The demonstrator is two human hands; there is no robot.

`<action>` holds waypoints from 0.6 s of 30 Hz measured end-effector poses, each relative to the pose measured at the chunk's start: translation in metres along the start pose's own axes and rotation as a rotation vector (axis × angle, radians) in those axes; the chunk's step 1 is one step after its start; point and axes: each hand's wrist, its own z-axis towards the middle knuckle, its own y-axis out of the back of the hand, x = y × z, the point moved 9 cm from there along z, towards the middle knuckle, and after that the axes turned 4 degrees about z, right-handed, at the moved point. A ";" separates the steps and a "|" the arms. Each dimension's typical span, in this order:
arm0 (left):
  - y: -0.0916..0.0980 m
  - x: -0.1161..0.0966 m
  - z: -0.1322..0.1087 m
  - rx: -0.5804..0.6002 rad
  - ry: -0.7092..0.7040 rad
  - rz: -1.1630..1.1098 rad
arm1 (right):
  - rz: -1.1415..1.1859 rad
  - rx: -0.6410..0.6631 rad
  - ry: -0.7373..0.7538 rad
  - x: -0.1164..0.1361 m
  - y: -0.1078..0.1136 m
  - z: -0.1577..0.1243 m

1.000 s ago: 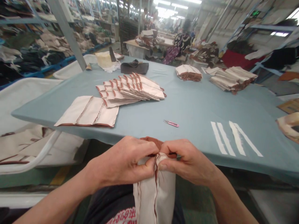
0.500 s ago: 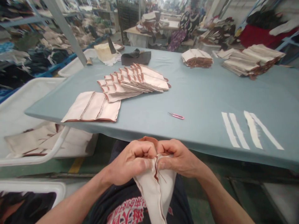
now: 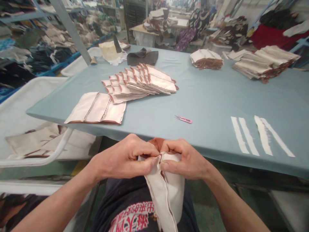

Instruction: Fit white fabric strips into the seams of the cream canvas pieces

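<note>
— At the far left of the frame, what do you have?

— I see a white bin (image 3: 26,96) beside the desk (image 3: 212,96), with cream pieces lying in it. On the desk's near left corner lies a flat cream piece (image 3: 96,108) with brown seams. Just behind it is a fanned stack (image 3: 145,83) of similar pieces.

— And the hands?

— Bottom centre, just below the desk's near edge. I see the left hand (image 3: 125,159) closed, fingers curled and thumb pinching the top edge of the cream cloth (image 3: 166,190). The right hand (image 3: 187,159) grips it the same way on the other side of the brown seam. The two hands are close together, thumbs either side of that seam. The cloth hangs down from them over the lap, in front of a dark shirt (image 3: 127,212).

— Anything to the right of them?

— Pink snips (image 3: 183,120) lie on the desk, above the right hand and apart from it. Further right, four white strips (image 3: 260,135) lie side by side. At the upper right, a small stack (image 3: 206,59) and a larger stack (image 3: 265,62) sit along the desk's far edge, well apart from the hands.
</note>
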 end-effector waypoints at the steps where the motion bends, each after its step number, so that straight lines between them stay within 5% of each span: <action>1: 0.001 0.000 -0.001 -0.015 -0.009 0.051 | -0.044 -0.008 -0.014 -0.001 0.002 0.001; 8: 0.010 0.011 -0.006 -0.315 0.100 0.179 | -0.223 -0.023 -0.024 0.003 0.007 0.007; 18: -0.011 0.029 -0.009 -0.224 0.381 -0.368 | -0.229 -0.064 0.103 0.019 0.009 0.007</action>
